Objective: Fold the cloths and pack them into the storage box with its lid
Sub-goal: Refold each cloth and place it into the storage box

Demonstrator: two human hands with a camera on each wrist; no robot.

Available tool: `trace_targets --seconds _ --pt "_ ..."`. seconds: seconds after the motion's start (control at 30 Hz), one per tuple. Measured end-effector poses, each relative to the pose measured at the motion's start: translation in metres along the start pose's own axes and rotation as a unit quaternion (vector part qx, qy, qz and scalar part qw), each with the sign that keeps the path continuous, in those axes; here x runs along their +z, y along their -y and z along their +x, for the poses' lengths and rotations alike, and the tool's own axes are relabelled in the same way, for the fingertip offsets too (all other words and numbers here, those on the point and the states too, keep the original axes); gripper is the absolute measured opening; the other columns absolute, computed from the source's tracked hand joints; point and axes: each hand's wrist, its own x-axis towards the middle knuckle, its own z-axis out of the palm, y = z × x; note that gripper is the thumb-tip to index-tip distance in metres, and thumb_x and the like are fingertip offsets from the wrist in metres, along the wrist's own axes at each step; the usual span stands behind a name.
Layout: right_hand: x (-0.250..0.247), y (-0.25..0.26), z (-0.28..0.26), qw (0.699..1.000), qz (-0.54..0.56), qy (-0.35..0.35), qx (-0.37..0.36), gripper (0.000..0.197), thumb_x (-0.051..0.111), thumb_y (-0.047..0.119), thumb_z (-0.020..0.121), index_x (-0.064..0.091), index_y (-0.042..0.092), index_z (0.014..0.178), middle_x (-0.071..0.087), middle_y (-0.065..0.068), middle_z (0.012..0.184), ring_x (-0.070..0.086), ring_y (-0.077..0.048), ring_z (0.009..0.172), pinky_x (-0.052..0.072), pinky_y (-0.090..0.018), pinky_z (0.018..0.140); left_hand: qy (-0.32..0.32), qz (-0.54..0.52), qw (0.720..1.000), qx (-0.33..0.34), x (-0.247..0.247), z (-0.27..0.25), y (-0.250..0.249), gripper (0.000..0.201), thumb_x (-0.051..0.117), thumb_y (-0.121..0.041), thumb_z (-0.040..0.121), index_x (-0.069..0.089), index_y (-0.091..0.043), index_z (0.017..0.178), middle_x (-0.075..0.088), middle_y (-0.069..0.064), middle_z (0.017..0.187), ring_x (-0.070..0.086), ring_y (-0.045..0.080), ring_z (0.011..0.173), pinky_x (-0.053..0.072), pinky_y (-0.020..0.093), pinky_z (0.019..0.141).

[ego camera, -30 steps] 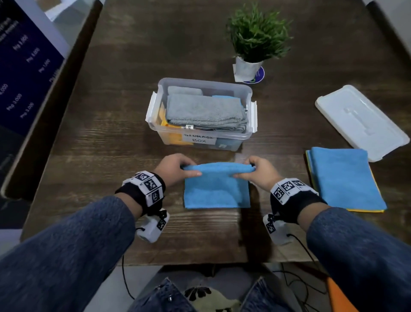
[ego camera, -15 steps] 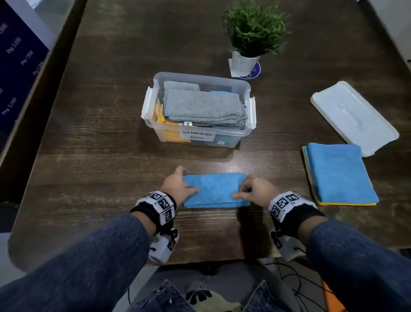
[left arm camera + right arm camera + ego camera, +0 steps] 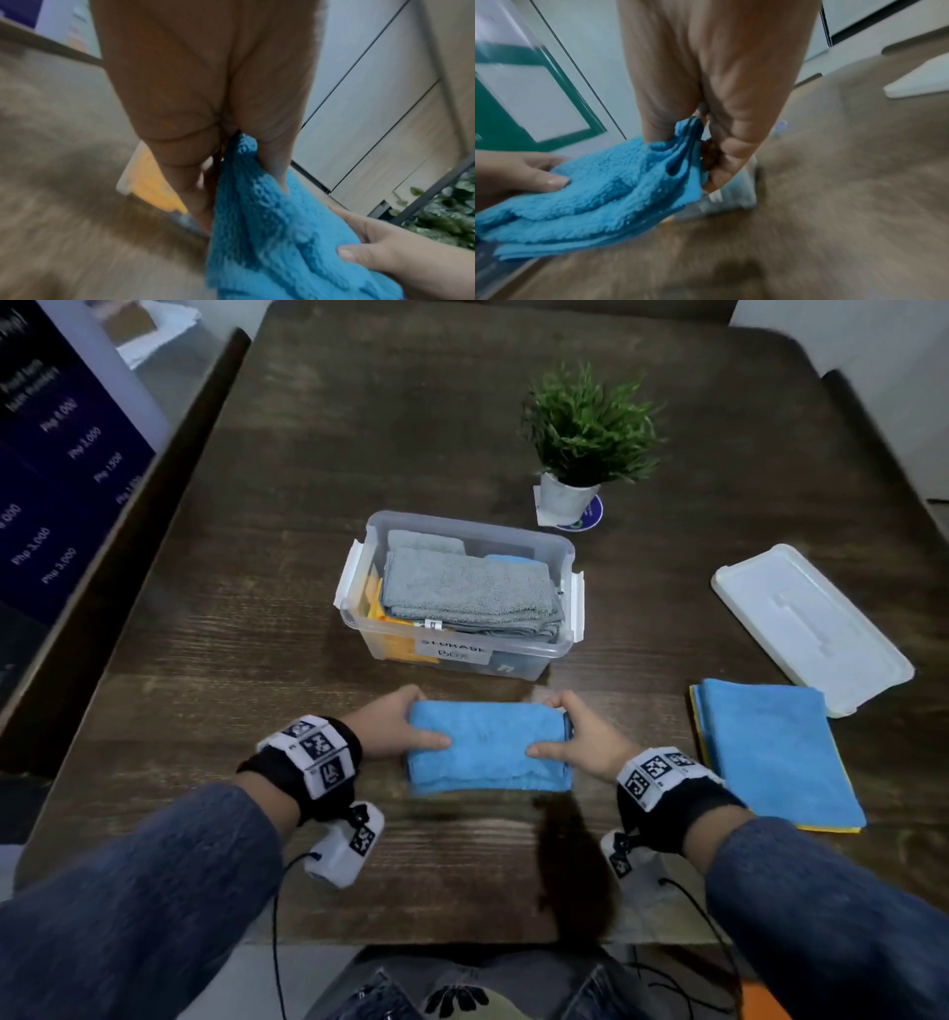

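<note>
Both hands [image 3: 390,729] pinching folded blue cloth [image 3: 488,747]

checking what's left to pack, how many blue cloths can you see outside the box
2. One folded blue cloth is held between both hands in front of the storage box; another blue cloth lies flat at right, on a yellow one. More may hide beneath.

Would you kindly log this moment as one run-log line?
left hand: grips folded blue cloth | right hand: grips it | storage box: open | lid: on table
</note>
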Motion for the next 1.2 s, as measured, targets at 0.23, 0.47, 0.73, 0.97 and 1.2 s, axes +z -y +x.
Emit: trace_targets --seconds 0.23,0.47,0.73,0.97,1.2 --pt "-0.063 0.099 0.008 0.985 0.045 -0.092 -0.136 0.051 0.085 0.02 0.071 0.046 0.027 0.104 0.059 0.003 0.101 0.062 -0.014 0.089 0.054 -0.026 0.07 -0.149 -0.094 0.978 0.113 -0.086 -0.016 -0.07 0.063 0.081 -0.029 0.075 0.039 -0.016 0.12 0.064 0.009 0.106 0.065 0.021 0.094 0.056 0.036 0.077" --pt "-0.075 0.145 0.055 0.966 -0.004 -0.201 -0.164 0.047 0.077 0.026 0.08 0.04 0.029 0.109 0.048 -0.002 0.119 0.054 -0.017 0.104 0.051 -0.038 0.09 -0.35 -0.114 0.917 0.151 -0.105 0.016 -0.104 0.05 0.07 -0.022 0.086 0.027 -0.014 0.111 0.049 -0.003 0.094 0.056 0.013 0.083 0.048 0.019 0.067" --pt "-0.058 0.13 0.086 0.925 -0.312 -0.208 -0.058 0.053 0.064 0.051 0.085 0.051 0.029 0.131 0.035 -0.011 0.128 0.042 -0.031 0.117 0.04 -0.038 0.098 -0.277 0.087 0.957 0.023 -0.096 0.056 -0.079 0.051 0.076 -0.042 0.077 0.053 -0.026 0.119 0.039 0.009 0.127 0.049 0.027 0.114 0.04 0.03 0.094" --pt "-0.043 0.127 0.086 0.908 -0.417 -0.011 -0.048 0.064 0.028 0.043 0.103 -0.004 0.021 0.155 -0.011 -0.004 0.162 -0.011 -0.026 0.149 0.002 -0.046 0.12 -0.237 0.114 0.965 0.02 -0.092 0.066 -0.071 0.055 0.079 -0.041 0.074 0.048 -0.025 0.117 0.046 0.007 0.126 0.053 0.021 0.103 0.043 0.026 0.084" --pt "-0.032 0.129 0.099 0.909 -0.404 0.083 0.055 0.07 0.029 0.04 0.104 -0.018 0.021 0.152 -0.026 -0.003 0.158 -0.022 -0.029 0.146 -0.001 -0.049 0.121 -0.218 0.129 0.967 0.012 -0.086 0.08 -0.059 0.055 0.077 -0.035 0.078 0.043 -0.024 0.118 0.052 0.009 0.123 0.053 0.019 0.089 0.04 0.027 0.073"
